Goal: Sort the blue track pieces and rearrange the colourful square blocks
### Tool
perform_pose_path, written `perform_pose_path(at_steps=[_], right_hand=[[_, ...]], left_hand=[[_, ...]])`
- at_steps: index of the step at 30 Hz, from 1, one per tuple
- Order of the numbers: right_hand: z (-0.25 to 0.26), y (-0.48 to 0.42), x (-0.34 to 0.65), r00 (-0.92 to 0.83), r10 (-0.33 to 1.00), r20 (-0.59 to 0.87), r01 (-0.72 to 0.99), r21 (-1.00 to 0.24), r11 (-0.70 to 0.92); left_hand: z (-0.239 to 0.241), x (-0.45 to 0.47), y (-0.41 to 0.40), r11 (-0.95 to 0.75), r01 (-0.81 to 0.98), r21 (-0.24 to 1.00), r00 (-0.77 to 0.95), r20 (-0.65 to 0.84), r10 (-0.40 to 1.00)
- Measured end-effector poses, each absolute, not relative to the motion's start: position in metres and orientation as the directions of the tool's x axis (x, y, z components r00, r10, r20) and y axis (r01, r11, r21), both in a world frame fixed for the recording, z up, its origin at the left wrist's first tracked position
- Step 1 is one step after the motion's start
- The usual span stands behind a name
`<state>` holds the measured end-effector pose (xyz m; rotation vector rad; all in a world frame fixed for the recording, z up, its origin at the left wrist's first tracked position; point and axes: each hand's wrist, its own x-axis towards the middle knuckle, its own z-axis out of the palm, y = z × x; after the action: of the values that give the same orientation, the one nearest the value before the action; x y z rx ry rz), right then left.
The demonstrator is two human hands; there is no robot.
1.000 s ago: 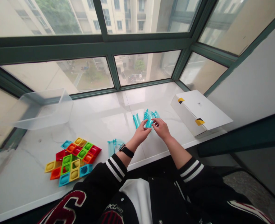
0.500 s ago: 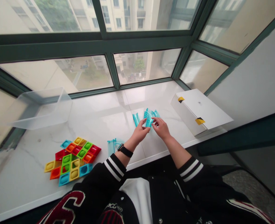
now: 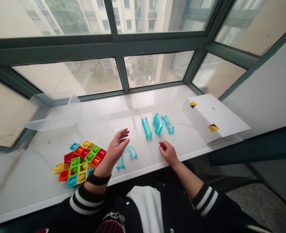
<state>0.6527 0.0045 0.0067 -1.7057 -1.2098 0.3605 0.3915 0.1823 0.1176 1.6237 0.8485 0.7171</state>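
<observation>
My left hand (image 3: 116,146), with a black watch (image 3: 98,178) at the wrist, is held above the counter with its fingers stretched out and nothing in it. Partly beneath it lie a curved translucent turquoise track piece (image 3: 132,151) and a straight one (image 3: 120,163). My right hand (image 3: 168,153) has its fingers curled in near the counter's front edge, with nothing visible in them. Beyond it stands a stack of curved turquoise track pieces (image 3: 158,124). A straight turquoise track piece (image 3: 146,128) lies left of this stack, another straight piece (image 3: 168,124) right of it.
Colourful square pop-it toy pieces (image 3: 81,161) are spread on the left of the white marbled counter (image 3: 104,116). A clear plastic bin (image 3: 67,115) stands behind them. On the right is a white box (image 3: 217,116) with yellow-black tape. Green-framed windows (image 3: 125,74) border the back.
Both hands have let go of the curved turquoise stack, which stays on the counter. My left hand has moved left and opened; my right hand has drawn back toward the front edge.
</observation>
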Motion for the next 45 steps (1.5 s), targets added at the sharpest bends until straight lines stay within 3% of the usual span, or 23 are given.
perform_pose_path(at_steps=[6, 10, 14, 25, 45], right_hand=[[0.002, 0.019, 0.608, 0.24, 0.956, 0.167, 0.576, -0.818, -0.002], [0.012, 0.043, 0.586, 0.061, 0.994, 0.095, 0.67, -0.742, 0.03], [0.015, 0.058, 0.567, -0.061, 0.997, 0.054, 0.741, -0.667, 0.081], [0.016, 0.056, 0.575, -0.041, 0.999, -0.005, 0.727, -0.686, 0.026], [0.004, 0.02, 0.598, 0.103, 0.992, 0.066, 0.681, -0.732, -0.022]], left_hand=[[0.084, 0.324, 0.158, -0.192, 0.392, 0.9, 0.462, -0.012, 0.887], [0.06, 0.297, 0.135, -0.299, 0.625, 0.721, 0.527, -0.107, 0.843], [0.054, 0.29, 0.117, -0.353, 0.695, 0.626, 0.6, -0.235, 0.764], [0.05, 0.3, 0.107, -0.38, 0.694, 0.611, 0.634, -0.268, 0.725], [0.037, 0.303, 0.106, -0.325, 0.677, 0.66, 0.607, -0.25, 0.754]])
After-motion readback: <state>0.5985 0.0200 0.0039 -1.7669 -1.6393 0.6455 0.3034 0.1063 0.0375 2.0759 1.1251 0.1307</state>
